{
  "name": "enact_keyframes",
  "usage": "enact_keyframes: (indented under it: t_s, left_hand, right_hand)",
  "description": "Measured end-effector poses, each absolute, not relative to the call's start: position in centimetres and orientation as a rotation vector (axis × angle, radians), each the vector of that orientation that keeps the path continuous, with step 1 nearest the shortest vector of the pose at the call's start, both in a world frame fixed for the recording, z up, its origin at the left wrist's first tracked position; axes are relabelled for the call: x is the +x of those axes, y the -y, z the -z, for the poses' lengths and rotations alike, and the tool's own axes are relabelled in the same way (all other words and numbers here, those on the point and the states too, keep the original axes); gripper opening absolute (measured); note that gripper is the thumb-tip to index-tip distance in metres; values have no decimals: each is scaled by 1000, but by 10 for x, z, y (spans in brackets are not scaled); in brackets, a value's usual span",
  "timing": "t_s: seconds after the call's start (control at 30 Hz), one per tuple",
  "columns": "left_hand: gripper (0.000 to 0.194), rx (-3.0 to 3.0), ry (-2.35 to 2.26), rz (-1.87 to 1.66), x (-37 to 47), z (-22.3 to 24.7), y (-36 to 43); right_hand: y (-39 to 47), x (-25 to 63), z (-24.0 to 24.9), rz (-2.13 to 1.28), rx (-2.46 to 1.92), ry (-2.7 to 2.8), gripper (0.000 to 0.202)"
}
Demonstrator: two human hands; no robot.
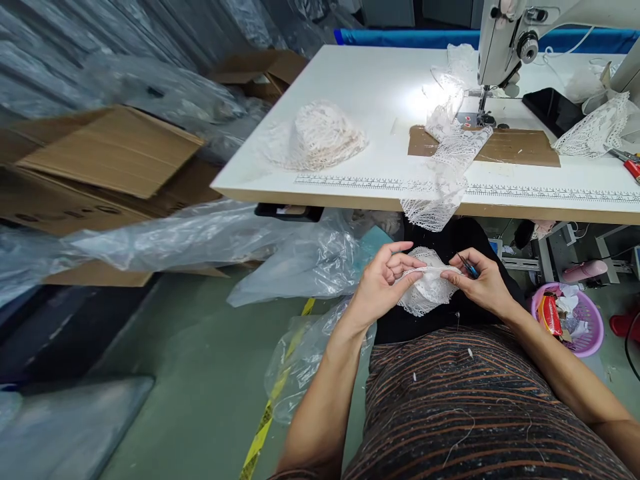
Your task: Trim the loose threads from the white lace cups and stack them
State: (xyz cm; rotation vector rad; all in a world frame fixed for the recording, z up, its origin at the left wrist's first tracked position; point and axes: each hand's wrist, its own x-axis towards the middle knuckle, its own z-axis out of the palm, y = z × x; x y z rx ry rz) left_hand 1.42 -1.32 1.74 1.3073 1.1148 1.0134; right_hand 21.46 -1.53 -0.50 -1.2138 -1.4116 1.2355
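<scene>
Over my lap, a piece of white lace (424, 303) is stretched between my two hands. My left hand (383, 280) pinches one end of its edge between thumb and index finger, the other fingers loosely curled. My right hand (483, 283) pinches the other end, and small blue-and-black thread snips (470, 268) rest inside that same hand. A long lace strip (450, 163) runs from beside the sewing machine needle (483, 107) and hangs over the table's front edge, just above my hands. To its left, a heap of cream lace (325, 137) lies on the white table (380, 80).
A brown cardboard strip (525, 147), a black phone (555, 110), more lace (595, 127) and a red-handled tool (631, 168) lie on the table's right. Cardboard boxes (110, 150) and clear plastic sheeting (200, 237) crowd the left. A pink basket (597, 337) with scraps stands on the floor.
</scene>
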Motion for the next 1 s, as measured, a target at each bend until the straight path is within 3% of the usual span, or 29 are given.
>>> enact_keyframes:
  t_s: [0.2, 0.4, 0.7, 0.83, 1.0]
  left_hand:
    - [43, 1275, -1072, -924, 8, -15, 9]
    - [48, 1117, -911, -603, -8, 3, 4]
    - [43, 1193, -1351, -867, -21, 42, -7]
    - [30, 1457, -1492, -971, -16, 33, -9]
    - [24, 1495, -1447, -843, 15, 10, 6]
  right_hand:
    - [10, 215, 4, -1414, -1129, 1544, 43]
    - [-5, 217, 26, -1497, -1187, 1299, 59]
    - [-26, 213, 67, -1400, -1364, 1217, 59]
    - [-25, 216, 76, -1407, -1387, 1181, 60]
    - [-22, 219, 85, -1435, -1390, 1136, 61]
